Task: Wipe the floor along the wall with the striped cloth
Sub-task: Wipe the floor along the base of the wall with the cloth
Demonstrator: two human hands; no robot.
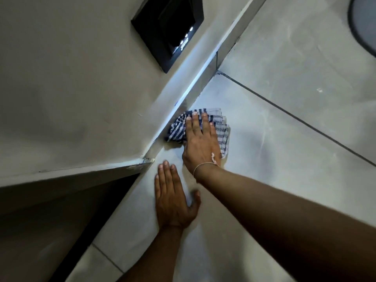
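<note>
partly hidden, the striped cloth lies bunched on the floor, its left edge against the skirting at the foot of the wall. the right hand rests flat on the cloth with fingers extended, pressing rather than grasping; its palm covers the cloth's middle. a thin bracelet circles that wrist. the left hand lies flat and spread on the bare floor, nearer the camera than the cloth, holding nothing. a black wall fitting above the cloth is cut by the top edge; its nature cannot be determined. floor tiles are pale grey with dark grout lines. a dark rounded object far right of the cloth is cropped.
</note>
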